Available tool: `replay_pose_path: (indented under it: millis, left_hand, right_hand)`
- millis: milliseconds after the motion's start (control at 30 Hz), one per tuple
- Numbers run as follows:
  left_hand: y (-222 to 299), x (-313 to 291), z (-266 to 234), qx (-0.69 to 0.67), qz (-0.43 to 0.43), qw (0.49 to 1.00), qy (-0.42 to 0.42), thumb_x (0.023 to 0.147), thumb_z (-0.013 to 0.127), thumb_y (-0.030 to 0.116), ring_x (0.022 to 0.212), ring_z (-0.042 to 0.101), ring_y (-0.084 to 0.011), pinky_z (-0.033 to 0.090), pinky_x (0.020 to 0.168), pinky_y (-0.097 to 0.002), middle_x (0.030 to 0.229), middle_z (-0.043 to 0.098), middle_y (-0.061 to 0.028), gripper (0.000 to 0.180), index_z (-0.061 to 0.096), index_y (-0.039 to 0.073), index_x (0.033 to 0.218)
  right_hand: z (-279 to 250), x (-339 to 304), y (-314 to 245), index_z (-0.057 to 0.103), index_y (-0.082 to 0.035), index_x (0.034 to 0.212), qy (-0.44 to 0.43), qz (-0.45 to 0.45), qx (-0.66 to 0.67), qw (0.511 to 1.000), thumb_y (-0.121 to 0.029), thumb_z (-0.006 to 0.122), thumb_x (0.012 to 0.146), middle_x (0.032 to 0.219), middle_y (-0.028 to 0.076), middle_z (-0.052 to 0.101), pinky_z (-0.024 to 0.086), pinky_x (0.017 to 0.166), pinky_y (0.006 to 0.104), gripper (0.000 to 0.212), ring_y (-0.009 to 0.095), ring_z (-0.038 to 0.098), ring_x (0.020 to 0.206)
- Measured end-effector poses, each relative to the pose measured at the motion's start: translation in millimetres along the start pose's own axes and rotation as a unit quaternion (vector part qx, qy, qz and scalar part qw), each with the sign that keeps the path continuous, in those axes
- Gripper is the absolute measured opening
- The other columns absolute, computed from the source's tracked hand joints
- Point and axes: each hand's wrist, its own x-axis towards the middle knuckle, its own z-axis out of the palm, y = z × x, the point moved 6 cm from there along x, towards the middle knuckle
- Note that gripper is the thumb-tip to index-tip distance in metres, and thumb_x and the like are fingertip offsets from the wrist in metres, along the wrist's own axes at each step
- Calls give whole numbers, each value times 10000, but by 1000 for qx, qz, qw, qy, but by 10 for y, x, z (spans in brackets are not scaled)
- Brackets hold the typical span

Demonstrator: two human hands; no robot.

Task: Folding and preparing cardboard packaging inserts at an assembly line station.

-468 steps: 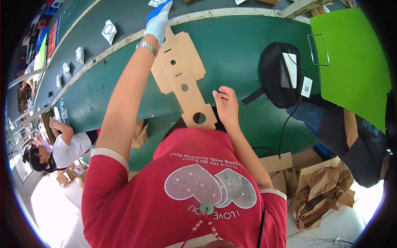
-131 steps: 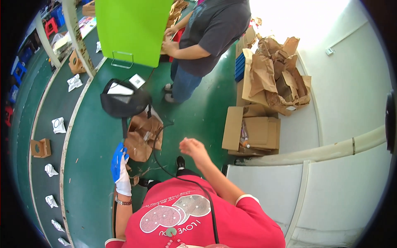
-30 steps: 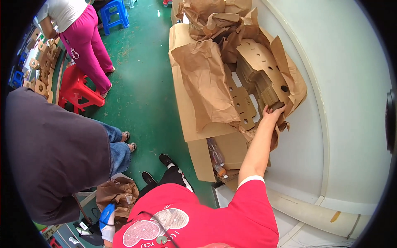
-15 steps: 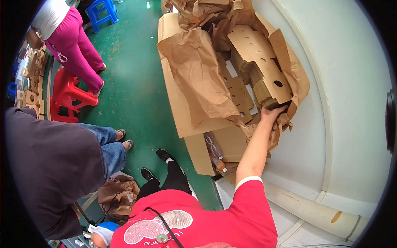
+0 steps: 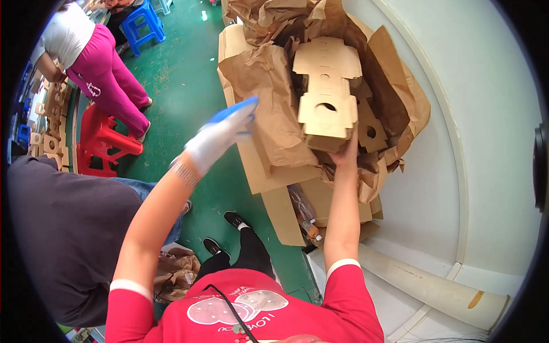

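Observation:
My right hand [image 5: 345,154] grips the lower edge of a stack of flat die-cut cardboard blanks [image 5: 327,91] with round holes, lifted above the brown paper wrapping [image 5: 269,103] of an opened carton. My left hand [image 5: 224,130], in a white glove with blue fingertips, is raised over the paper to the left of the stack, fingers spread and holding nothing. More cut blanks [image 5: 370,128] lie in the paper nest to the right of the stack.
Flat cardboard cartons [image 5: 286,211] lie on the green floor by a white wall [image 5: 469,114]. A person in a dark shirt [image 5: 63,234] stands close on my left. Another person in pink trousers [image 5: 108,80] bends near a red stool [image 5: 103,137] and a blue stool [image 5: 140,23].
My right hand has pulled the stack of blanks up out of the paper. My gloved left hand has swung up from low at my side toward the carton.

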Motion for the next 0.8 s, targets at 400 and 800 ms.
replay_pose_path:
  millis: [400,800]
  left_hand:
    - [-873,1301,602,-196,-135,971,12,901,719,254,946,695,-177,595,816,-341,1116,691,-71,323,644,129,1190]
    - [-938,1237,706,-202,-152,967,-1,854,769,232,975,683,-179,581,857,-343,1131,686,-73,383,643,87,1185]
  right_hand:
    - [102,123,53,756,-3,974,278,-176,-652,683,-590,510,945,1371,229,437,219,1115,560,637,432,246,1367]
    - [-431,364,-183,454,19,1416,135,100,-278,946,-915,437,728,1262,187,620,485,960,360,1160,231,608,1129]
